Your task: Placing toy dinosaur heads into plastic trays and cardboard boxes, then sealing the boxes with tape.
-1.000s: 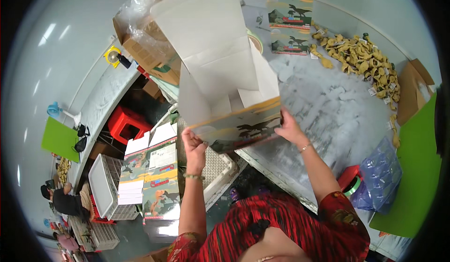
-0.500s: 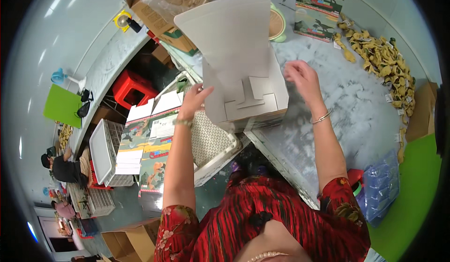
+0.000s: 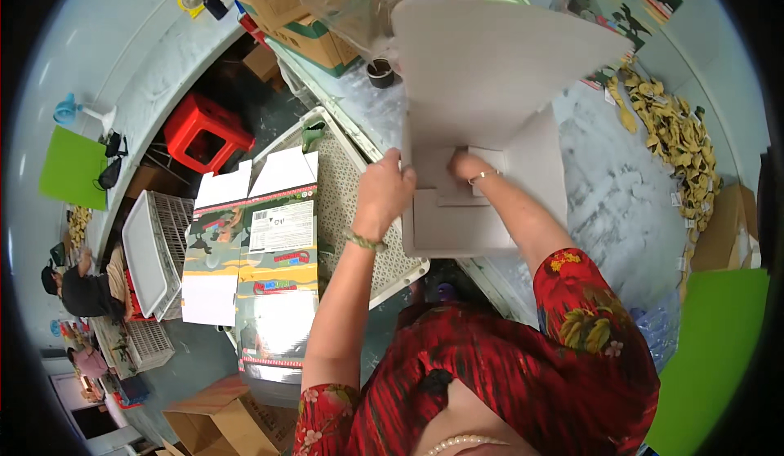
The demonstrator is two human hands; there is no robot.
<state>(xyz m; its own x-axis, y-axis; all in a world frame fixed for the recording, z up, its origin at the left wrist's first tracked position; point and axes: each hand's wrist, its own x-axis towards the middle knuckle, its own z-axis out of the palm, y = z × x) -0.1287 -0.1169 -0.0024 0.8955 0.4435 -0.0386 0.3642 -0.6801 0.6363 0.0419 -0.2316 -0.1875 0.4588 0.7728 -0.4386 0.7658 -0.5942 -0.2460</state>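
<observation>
A white-lined cardboard box (image 3: 482, 72) stands before me, its tall lid flap raised at the back. Against its left wall, my left hand (image 3: 385, 193) grips the edge with bent fingers. My right hand (image 3: 469, 165) reaches deep inside, closed like a fist and pressing on the folded bottom flaps (image 3: 457, 195); nothing shows in it. Left of the box lie flat printed cartons (image 3: 278, 248) with dinosaur pictures, on a perforated cream tray (image 3: 367, 235).
Yellowish soft toys (image 3: 674, 142) are heaped along the table's right side. Brown cartons (image 3: 286, 7) with clear plastic stand at the back left, near a red stool (image 3: 208, 133). A green board (image 3: 719, 333) is at the right. Other people (image 3: 90, 293) work at the far left.
My right hand has moved from outside the box down into its bottom. My left hand has come onto the left wall. The box has turned, and my view has shifted.
</observation>
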